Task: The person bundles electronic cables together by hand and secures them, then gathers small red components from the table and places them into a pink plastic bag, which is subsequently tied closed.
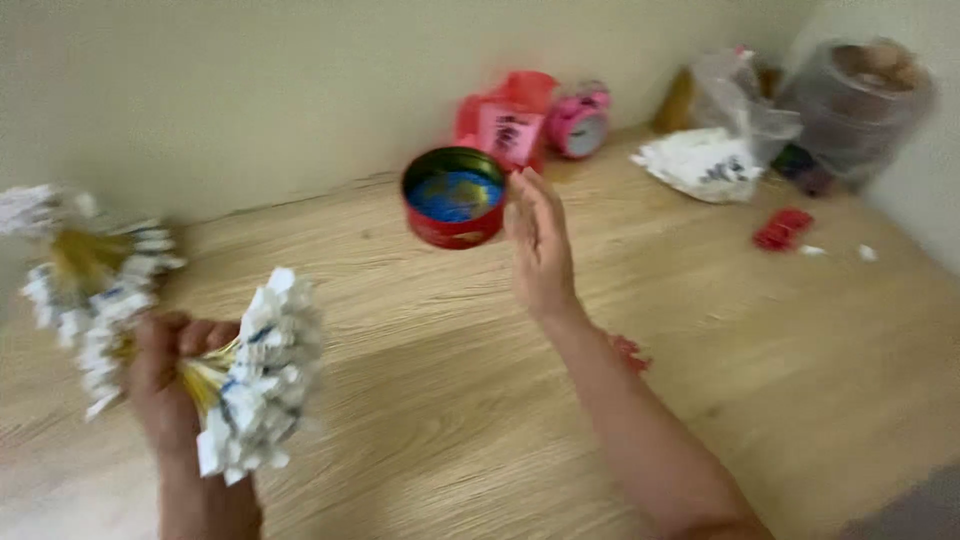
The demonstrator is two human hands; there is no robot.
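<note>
My left hand (172, 375) is closed tight in a fist around a bundle of thin yellow sticks (205, 378) with white paper tags fanned out at both ends, held low at the left just above the table, while my right hand (540, 245) is spread open and flat, fingers together, holding nothing, its fingertips just beside the right rim of the red tin. The wooden table (450, 400) takes up almost everything I see; its back edge meets the pale wall, and the widest stretch of bare wood lies between my two arms and in front of me. At the far right corner stands a big clear plastic jar (858, 105), with a crumpled clear bag and white paper bundle (712, 150) just beside it. The red tin (455, 197) sits open near the back edge, round, with a blue inside, well apart from the stick bundle. Behind it, against the wall, are a red packet (508, 122) and a small pink alarm clock (580, 120), touching or nearly so. A small red piece (782, 229) lies alone on the wood to the right, with white scraps near it.
</note>
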